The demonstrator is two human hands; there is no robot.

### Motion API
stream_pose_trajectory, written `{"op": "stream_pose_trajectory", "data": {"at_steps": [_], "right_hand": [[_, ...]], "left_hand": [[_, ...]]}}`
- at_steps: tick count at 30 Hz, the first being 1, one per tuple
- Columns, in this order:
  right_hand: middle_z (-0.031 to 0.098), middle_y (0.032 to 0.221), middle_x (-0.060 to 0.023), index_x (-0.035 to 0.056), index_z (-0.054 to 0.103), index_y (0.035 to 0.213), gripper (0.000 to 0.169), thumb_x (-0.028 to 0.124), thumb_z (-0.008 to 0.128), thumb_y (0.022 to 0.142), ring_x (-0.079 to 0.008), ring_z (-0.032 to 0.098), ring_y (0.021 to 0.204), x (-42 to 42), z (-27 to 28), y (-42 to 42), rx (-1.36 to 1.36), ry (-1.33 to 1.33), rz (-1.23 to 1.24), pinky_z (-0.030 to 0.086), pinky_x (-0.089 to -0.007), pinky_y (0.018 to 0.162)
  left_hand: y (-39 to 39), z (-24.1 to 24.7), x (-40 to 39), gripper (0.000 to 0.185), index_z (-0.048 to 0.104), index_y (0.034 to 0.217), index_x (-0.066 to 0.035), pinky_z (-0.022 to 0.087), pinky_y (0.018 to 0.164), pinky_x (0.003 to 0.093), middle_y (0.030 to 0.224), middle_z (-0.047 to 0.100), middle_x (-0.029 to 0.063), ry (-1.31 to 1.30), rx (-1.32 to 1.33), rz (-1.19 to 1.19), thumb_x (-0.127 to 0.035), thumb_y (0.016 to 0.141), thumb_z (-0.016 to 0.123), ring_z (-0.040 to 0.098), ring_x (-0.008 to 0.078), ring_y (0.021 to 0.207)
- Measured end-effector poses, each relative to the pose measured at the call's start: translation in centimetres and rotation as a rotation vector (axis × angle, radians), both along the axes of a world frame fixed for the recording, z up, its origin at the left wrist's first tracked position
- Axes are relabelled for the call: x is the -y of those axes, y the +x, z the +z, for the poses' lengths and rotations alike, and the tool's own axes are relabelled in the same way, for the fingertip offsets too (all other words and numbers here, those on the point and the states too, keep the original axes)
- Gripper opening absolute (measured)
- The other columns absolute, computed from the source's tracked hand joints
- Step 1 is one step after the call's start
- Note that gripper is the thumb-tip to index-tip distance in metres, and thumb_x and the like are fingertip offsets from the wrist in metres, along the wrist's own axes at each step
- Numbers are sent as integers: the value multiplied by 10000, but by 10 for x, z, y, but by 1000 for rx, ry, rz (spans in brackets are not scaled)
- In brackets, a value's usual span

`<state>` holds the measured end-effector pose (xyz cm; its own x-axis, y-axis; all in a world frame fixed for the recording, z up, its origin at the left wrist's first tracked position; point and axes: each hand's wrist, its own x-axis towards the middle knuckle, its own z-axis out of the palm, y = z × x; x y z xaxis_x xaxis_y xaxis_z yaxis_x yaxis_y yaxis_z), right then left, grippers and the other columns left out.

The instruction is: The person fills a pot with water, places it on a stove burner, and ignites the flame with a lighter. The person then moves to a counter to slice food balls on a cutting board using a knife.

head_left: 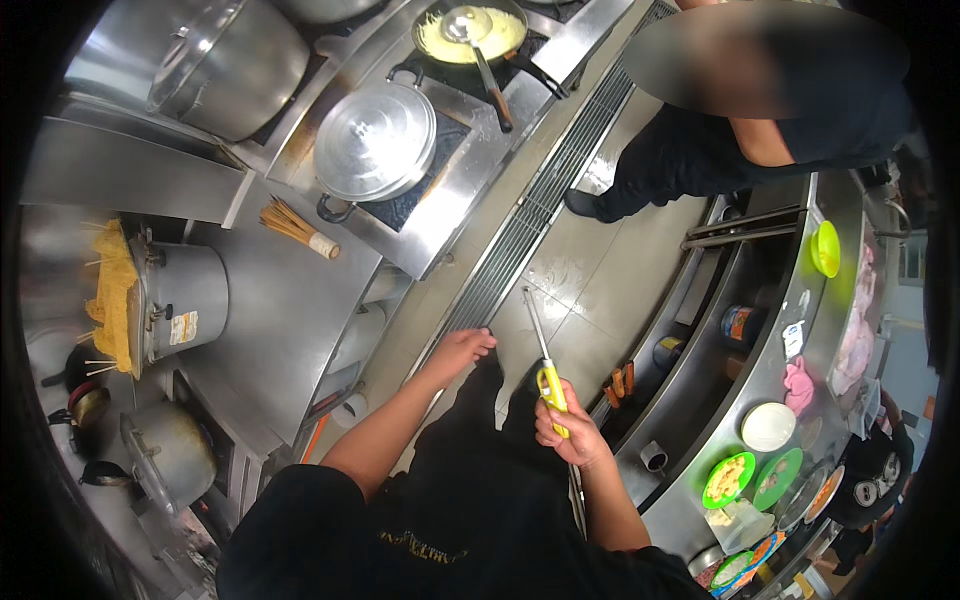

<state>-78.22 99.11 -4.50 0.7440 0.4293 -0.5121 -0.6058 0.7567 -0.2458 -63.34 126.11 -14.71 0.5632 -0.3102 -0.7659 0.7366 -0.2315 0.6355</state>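
A yellow long-necked gas lighter (552, 388) is in my right hand (574, 431), its metal tube pointing away from me over the tiled floor. My left hand (466, 351) hangs over the floor drain with its fingers loosely bent and nothing visible in it. Ahead on the left, a lidded metal pot (375, 142) sits on a stove burner. Beyond it a black-handled pan (442, 51) holds pale yellow shreds, with a wooden-handled metal ladle (491, 86) lying across it. A bundle of thin wooden sticks (292, 225) rests on the steel counter.
A co-worker in dark clothes (675, 157) stands at the upper right beside the floor grating (559, 172). To the right, a steel counter (780, 330) bears green plates, bowls and a pink cloth. Large pots and a tray of breaded skewers (112, 300) stand at left.
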Motion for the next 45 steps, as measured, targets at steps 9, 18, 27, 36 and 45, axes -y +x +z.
{"op": "stream_pose_trajectory", "data": {"at_steps": [9,18,27,36,45], "right_hand": [[546,909,11,119,500,1436,400,185,646,1070,-90,481,778,14,-139,12,67,-668,164,406,-273,691],[567,899,17,117,494,1422,416,133,665,1043,-78,484,738,22,-233,-57,12,-804,104,408,-262,654],[628,1042,-86,94,477,1404,406,182,656,1051,-200,612,915,28,-240,-21,28,-801,74,498,-369,818],[725,914,-263,73,456,1402,458,300,618,1039,-527,690,858,-21,-285,81,512,-1356,473,560,-599,811],[682,1214,-176,60,512,1478,544,269,647,995,-359,631,1135,-85,-357,347,1409,-1789,-46,534,-457,969]], "left_hand": [[75,-150,24,238,615,1136,-81,553,943,383,1125,688,34,50,98,519,-285,1043,696,642,188,1029],[218,-252,38,703,322,1667,-116,512,1123,477,1668,422,122,-140,164,965,-448,1105,584,559,336,1407],[236,-251,55,633,411,1573,-51,473,1170,544,1635,465,142,-306,147,1050,-461,1111,551,527,341,1451],[-14,-206,98,349,582,1372,-96,542,1030,365,1324,684,112,-343,-189,315,-308,1099,635,673,219,1194],[41,-370,30,124,564,1128,-60,565,677,349,868,693,100,-23,-69,76,-160,1059,586,674,204,723]]}}
